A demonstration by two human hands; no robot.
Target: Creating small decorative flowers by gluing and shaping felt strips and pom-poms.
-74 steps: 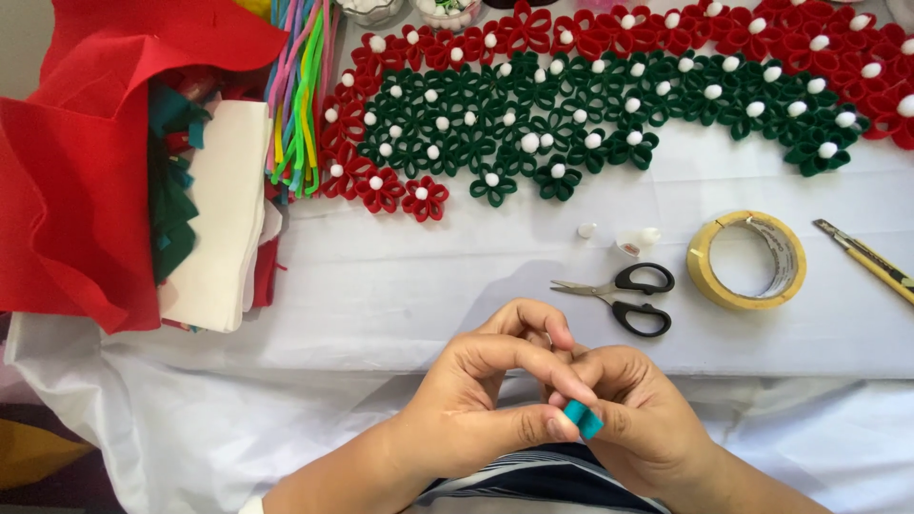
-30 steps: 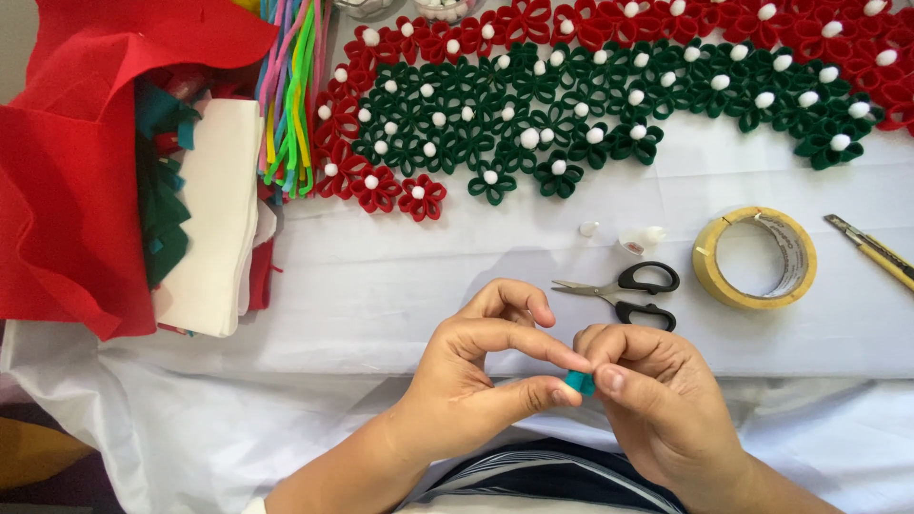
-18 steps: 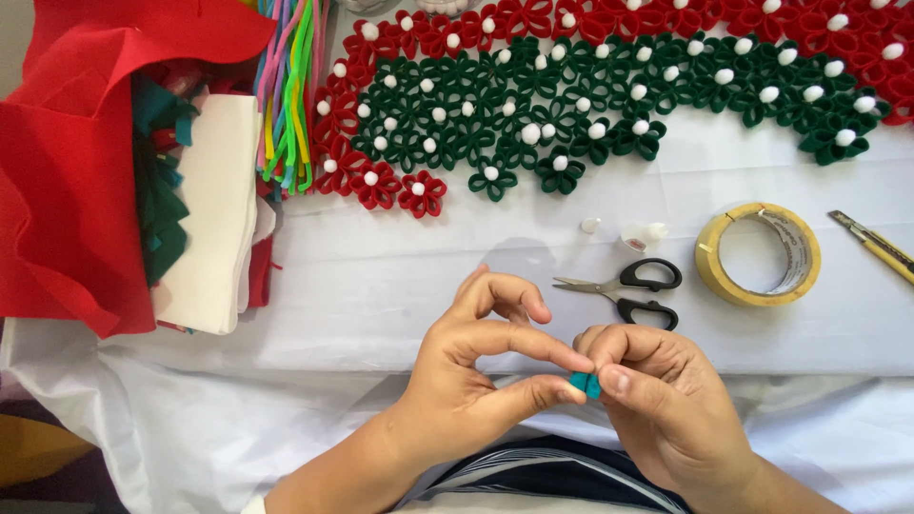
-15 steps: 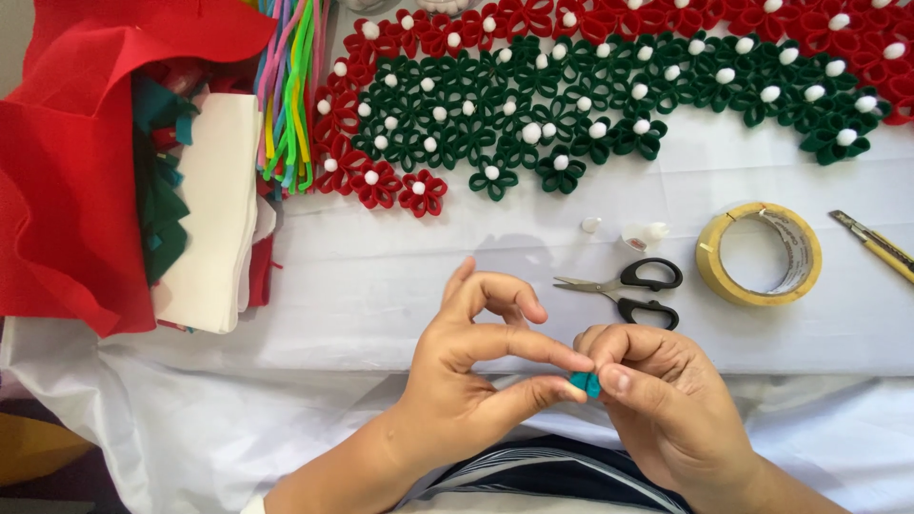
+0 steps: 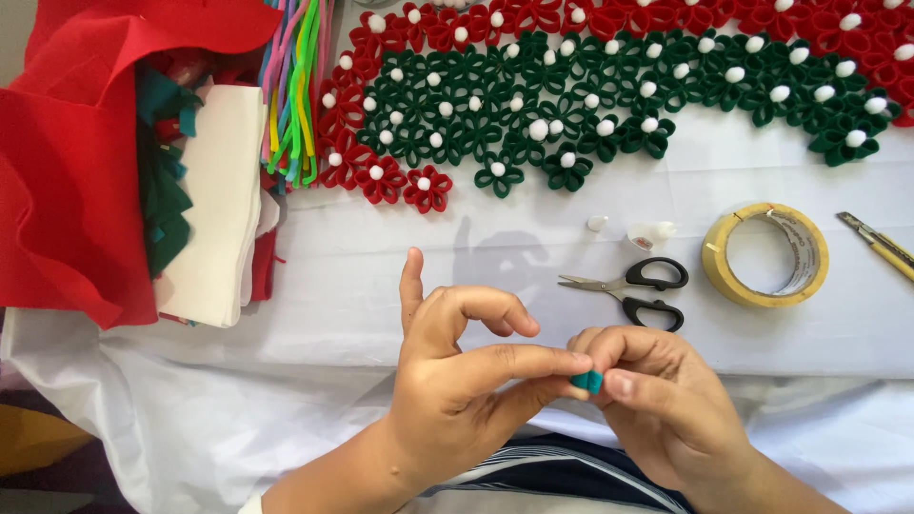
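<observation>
My left hand (image 5: pixel 457 381) and my right hand (image 5: pixel 657 400) meet just below the table's front edge. Both pinch one small teal felt piece (image 5: pixel 587 382) between thumb and forefinger. The left little finger sticks straight up. Most of the teal piece is hidden by my fingertips. Black-handled scissors (image 5: pixel 640 286) lie shut on the white tablecloth (image 5: pixel 381 276) just beyond my right hand.
A tape roll (image 5: pixel 764 254) and a yellow craft knife (image 5: pixel 881 245) lie at the right. Rows of red and green felt flowers (image 5: pixel 571 86) with white centres fill the back. Red, green and white felt sheets (image 5: pixel 114 181) and coloured pipe cleaners (image 5: pixel 295 86) pile at the left.
My left hand's outer fingers have lifted and spread, with the little finger now upright. Both hands kept their pinch on the teal piece and shifted slightly right.
</observation>
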